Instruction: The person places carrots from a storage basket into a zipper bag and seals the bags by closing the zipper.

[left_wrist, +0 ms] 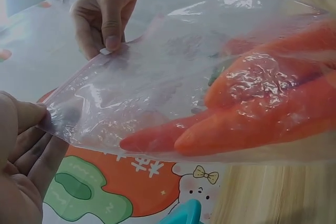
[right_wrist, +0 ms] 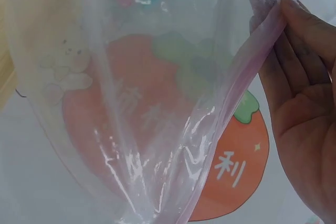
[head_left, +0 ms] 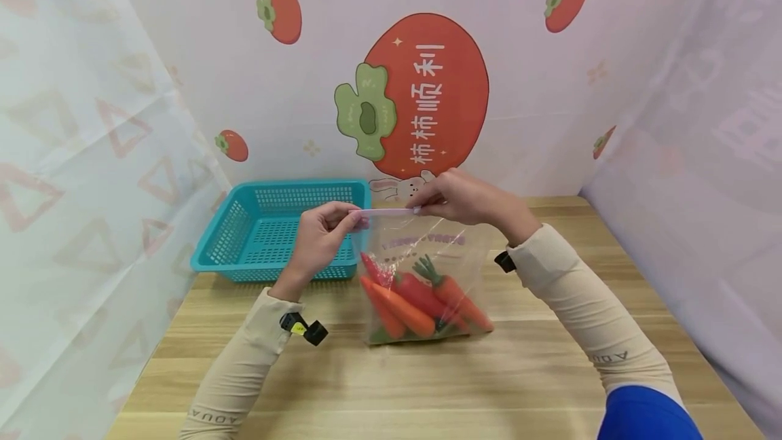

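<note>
A clear slider zip bag (head_left: 427,236) with a pink zip strip hangs upright between both hands above the table. Inside lie several carrots (head_left: 406,311) and other red vegetables, one carrot (head_left: 458,301) with a green top. My left hand (head_left: 320,233) pinches the bag's left top corner between thumb and fingers. At the middle of the zip, my right hand (head_left: 467,195) pinches the small white slider (left_wrist: 106,51). In the left wrist view, the left thumb (left_wrist: 31,114) presses the corner while the right hand stands further along the zip.
A turquoise plastic basket (head_left: 210,250) stands at the back left of the wooden table (head_left: 489,386), behind the left hand. White cloth walls with persimmon prints (head_left: 442,94) enclose the table at the back and both sides.
</note>
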Demonstrator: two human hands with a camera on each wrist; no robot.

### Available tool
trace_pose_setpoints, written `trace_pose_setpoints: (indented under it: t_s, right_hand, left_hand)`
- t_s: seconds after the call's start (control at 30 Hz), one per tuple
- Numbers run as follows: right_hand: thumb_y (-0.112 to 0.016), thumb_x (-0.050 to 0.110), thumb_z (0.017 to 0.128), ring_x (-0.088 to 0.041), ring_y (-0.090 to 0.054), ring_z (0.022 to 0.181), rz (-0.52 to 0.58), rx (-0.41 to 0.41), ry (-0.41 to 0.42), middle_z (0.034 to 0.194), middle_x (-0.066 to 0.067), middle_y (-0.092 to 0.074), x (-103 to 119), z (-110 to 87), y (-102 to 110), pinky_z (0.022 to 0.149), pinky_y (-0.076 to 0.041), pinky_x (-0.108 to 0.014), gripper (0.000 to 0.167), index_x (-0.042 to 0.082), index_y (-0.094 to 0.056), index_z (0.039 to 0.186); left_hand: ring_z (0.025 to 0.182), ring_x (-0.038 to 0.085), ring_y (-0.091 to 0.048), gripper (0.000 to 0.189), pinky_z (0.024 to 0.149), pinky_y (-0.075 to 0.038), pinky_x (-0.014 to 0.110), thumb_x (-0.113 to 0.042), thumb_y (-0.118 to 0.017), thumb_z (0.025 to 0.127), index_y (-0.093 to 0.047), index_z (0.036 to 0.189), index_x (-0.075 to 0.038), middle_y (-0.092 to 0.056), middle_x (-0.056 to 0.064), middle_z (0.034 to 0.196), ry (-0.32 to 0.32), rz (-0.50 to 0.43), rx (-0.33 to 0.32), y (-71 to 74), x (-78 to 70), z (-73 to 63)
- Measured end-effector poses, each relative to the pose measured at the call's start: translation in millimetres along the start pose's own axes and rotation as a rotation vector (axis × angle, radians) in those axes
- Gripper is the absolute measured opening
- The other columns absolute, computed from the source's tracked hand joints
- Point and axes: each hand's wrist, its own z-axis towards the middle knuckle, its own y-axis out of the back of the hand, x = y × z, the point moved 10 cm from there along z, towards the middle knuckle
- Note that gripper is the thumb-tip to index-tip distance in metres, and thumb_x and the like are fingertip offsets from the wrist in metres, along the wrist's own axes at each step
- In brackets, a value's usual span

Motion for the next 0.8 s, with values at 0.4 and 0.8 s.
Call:
trace_pose_setpoints:
  t_s: [0.4,0.8]
  right_hand:
    - [-0.08,0.006,0.093,-0.015,-0.071,0.092,-0.073,-0.05,0.095,0.106,-0.001,-0.079,1.8,-7.7,5.4,0.084,-0.062,-0.036,0.022,0.008,-0.082,0.115]
    - [-0.08,0.002,0.092,-0.024,-0.079,0.09,-0.047,-0.07,-0.043,0.104,-0.008,-0.082,-27.1,-34.0,20.8,0.08,-0.065,-0.035,0.023,0.008,-0.083,0.113]
  left_hand:
    - [0.088,0.012,-0.081,0.017,0.083,-0.065,0.029,-0.009,-0.07,0.102,-0.076,0.11,0.005,-0.079,0.025,0.101,-0.015,-0.017,-0.007,3.9,-5.0,-3.3]
    - [0.088,0.011,-0.081,0.017,0.082,-0.065,0.029,-0.011,-0.07,0.102,-0.077,0.111,0.002,-0.079,0.025,0.102,-0.002,-0.017,-0.033,17.5,2.7,-5.3]
